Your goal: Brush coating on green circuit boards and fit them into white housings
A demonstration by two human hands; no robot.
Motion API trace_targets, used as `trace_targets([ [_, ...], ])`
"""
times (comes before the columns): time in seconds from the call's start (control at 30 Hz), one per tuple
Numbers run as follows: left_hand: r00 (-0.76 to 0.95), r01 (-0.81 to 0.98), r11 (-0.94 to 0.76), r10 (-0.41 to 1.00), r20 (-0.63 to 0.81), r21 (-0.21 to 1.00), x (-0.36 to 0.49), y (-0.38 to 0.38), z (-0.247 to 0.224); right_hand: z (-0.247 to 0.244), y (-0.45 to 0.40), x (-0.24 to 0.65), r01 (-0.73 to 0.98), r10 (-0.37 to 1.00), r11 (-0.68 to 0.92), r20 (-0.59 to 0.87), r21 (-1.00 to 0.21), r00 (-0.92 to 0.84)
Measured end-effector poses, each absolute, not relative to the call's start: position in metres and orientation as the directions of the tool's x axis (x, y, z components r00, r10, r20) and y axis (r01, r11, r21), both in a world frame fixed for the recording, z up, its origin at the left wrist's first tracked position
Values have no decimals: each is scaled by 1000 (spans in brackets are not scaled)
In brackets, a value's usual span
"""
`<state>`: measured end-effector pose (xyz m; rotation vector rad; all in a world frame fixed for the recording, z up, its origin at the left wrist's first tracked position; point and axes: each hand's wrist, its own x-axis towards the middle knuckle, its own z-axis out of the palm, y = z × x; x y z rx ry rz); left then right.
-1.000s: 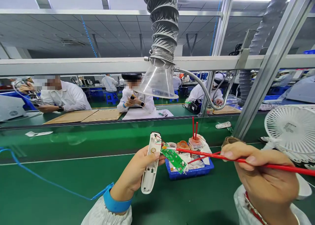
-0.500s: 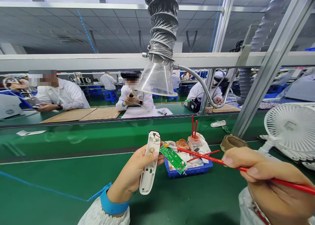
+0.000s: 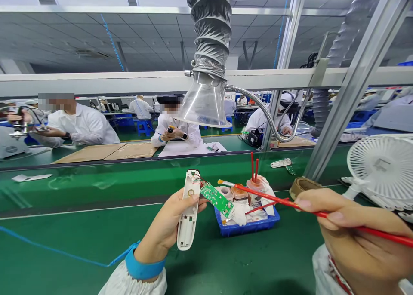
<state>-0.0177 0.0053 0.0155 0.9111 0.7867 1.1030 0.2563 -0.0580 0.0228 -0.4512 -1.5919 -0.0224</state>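
Observation:
In my left hand (image 3: pixel 176 215) is a long white plastic housing (image 3: pixel 187 222), held upright between thumb and fingers. A green circuit board (image 3: pixel 217 199) hangs at its right side, joined by thin wires near the housing's top. My right hand (image 3: pixel 358 230) grips a red-handled paintbrush (image 3: pixel 274 197) like a pen. Its yellowish bristles point left, just above and apart from the board. Behind the board stands a blue tray (image 3: pixel 248 229) holding small jars (image 3: pixel 239 192), white wipes (image 3: pixel 240 211) and another red brush (image 3: pixel 263 206).
A clear extraction hood (image 3: pixel 206 101) hangs above the bench. To the right are a white fan (image 3: pixel 382 170), a brown tape roll (image 3: pixel 303 187) and a metal post (image 3: pixel 351 80). Another white housing (image 3: pixel 280 163) lies on the green belt (image 3: pixel 106 179). Co-workers sit opposite.
My left hand has shifted left with the housing and board. The brush tip has come away from the wires and now sits above the board, in the gap to its right.

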Motion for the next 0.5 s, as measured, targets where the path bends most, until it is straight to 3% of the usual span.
trace_targets([
  [0.13,302,-351,189,950,-80,917,-16,5,13,23,-53,248,234,279,945,938,-230,-206],
  [0.23,312,-329,194,946,-88,924,-16,6,12,24,-50,252,265,314,932,915,-246,-254],
  [0.37,304,-350,203,948,-93,914,-15,8,12,29,-51,263,381,392,865,914,-326,-108],
  [0.5,229,-392,199,967,-114,898,-22,15,14,27,-55,273,457,344,805,926,-377,156],
])
